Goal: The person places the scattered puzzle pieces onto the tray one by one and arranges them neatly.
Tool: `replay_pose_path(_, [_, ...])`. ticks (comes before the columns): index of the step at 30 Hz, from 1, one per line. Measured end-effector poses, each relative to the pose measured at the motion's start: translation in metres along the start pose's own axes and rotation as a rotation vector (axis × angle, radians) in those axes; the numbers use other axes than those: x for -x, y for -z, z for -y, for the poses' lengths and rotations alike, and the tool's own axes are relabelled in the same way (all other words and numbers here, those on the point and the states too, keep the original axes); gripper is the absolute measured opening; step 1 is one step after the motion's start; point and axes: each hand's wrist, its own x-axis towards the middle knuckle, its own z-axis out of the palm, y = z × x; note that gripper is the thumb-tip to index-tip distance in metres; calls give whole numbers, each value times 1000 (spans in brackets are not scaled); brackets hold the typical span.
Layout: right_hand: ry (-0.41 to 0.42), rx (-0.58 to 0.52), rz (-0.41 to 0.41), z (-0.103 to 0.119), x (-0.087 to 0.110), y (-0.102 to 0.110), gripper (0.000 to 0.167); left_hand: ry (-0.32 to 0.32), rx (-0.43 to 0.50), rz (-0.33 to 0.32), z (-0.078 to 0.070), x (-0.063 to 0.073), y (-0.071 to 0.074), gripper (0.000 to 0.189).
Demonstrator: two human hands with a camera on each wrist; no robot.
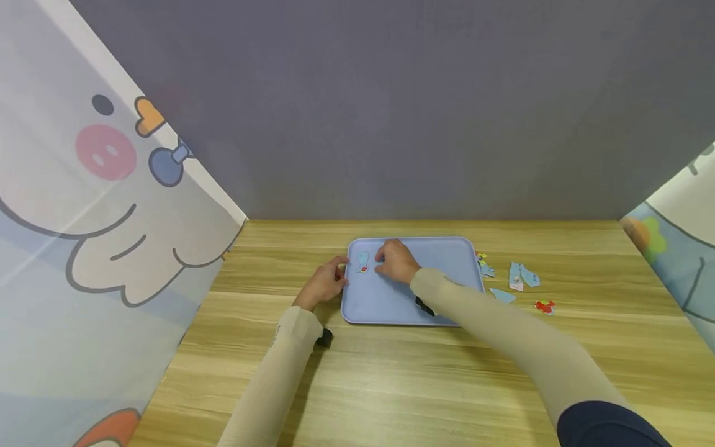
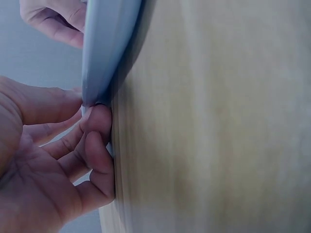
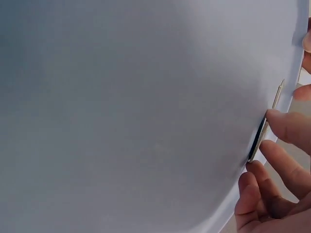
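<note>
A shallow light-blue tray (image 1: 413,298) lies on the wooden table. My left hand (image 1: 324,284) pinches its left rim; in the left wrist view the thumb (image 2: 53,104) meets the rim and the other fingers curl beside it. My right hand (image 1: 398,261) is over the tray's left part, pinching a thin flat piece (image 3: 259,138) between thumb and fingers. That piece appears edge-on close over the tray, and its printed face is hidden. A light-blue flat piece with a red and yellow patch (image 1: 364,261) lies on the tray between the two hands.
Right of the tray, several flat cut pieces lie on the table (image 1: 586,347): light-blue ones (image 1: 524,274), a pale-blue pointed one (image 1: 503,295) and a red one (image 1: 544,307). A grey wall (image 1: 436,112) rises behind; a cartoon-printed sheet (image 1: 112,261) borders the left side.
</note>
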Motion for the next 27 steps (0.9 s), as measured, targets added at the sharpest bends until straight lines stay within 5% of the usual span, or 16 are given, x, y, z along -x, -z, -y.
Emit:
replay_pose_path(12, [95, 5, 3, -6, 7, 11, 20, -7, 5, 0, 1, 0, 0, 48])
replay_pose_path(27, [28, -30, 10, -20, 29, 48, 19, 6, 9, -8, 0, 1, -1, 49])
